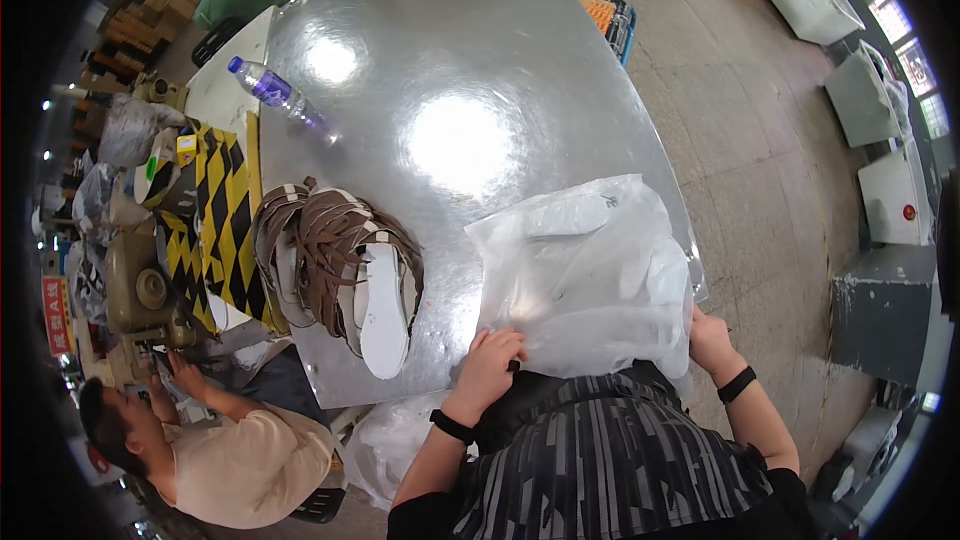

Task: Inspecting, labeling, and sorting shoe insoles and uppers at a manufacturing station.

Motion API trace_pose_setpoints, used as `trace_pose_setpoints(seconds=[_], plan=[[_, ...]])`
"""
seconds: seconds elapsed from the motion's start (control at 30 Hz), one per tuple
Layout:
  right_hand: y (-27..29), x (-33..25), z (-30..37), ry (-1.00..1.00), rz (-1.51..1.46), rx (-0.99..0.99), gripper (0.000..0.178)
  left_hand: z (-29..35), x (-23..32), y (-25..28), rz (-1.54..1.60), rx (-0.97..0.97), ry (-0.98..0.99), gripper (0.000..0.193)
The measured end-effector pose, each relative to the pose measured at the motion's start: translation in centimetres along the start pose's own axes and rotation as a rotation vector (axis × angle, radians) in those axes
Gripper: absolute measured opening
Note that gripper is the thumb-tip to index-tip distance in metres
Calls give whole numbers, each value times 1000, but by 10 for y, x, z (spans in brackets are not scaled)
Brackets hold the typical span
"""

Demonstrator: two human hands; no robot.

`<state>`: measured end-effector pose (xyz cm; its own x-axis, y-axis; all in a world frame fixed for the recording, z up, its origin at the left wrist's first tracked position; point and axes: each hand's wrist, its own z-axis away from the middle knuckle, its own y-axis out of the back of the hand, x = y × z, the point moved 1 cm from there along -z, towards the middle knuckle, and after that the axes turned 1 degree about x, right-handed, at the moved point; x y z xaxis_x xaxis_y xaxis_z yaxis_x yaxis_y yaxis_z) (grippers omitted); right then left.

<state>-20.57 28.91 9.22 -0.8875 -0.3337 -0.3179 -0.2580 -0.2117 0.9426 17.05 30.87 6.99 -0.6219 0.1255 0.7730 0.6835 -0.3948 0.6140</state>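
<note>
A translucent white plastic bag point(575, 290) lies at the near right of the metal table, with pale, flat shapes showing through it. My right hand point(712, 345) is closed on its right edge. My left hand point(490, 368) rests by its near left corner, fingers curled; a small dark thing shows at the fingertips, too little of it to name. To the left of the bag sits a stack of brown shoe uppers point(335, 250) with whitish linings. A white insole point(384, 315) lies on the stack's near right part.
A water bottle point(275, 90) lies on the shiny table point(400, 60) at the far left. On the left, a person in a beige shirt point(245, 465) works at a sewing machine point(143, 285), beside a black-and-yellow striped panel point(228, 220). White bins point(812, 0) stand along the right.
</note>
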Motion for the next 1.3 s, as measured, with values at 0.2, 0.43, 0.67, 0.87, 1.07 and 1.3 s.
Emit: trace_pose_setpoints(seconds=[0.2,0.43,0.67,0.87,1.07,1.3], plan=[[17,13,17,-155,-24,78,27,-5,-9,3,-141,7,9,21],[17,19,16,-344,-157,125,26,-1,-13,2,-184,-44,7,23],[-21,1,-3,-551,-684,115,43,0,-4,-2,-135,65,23,36],[-31,-49,-47,-483,-499,-71,71,-7,26,12,-63,266,-99,52],[-48,-50,-79,-401,-370,71,76,-12,70,9,51,192,-349,46],[-41,-34,-117,-545,-601,192,61,-17,-36,0,-381,299,135,42]])
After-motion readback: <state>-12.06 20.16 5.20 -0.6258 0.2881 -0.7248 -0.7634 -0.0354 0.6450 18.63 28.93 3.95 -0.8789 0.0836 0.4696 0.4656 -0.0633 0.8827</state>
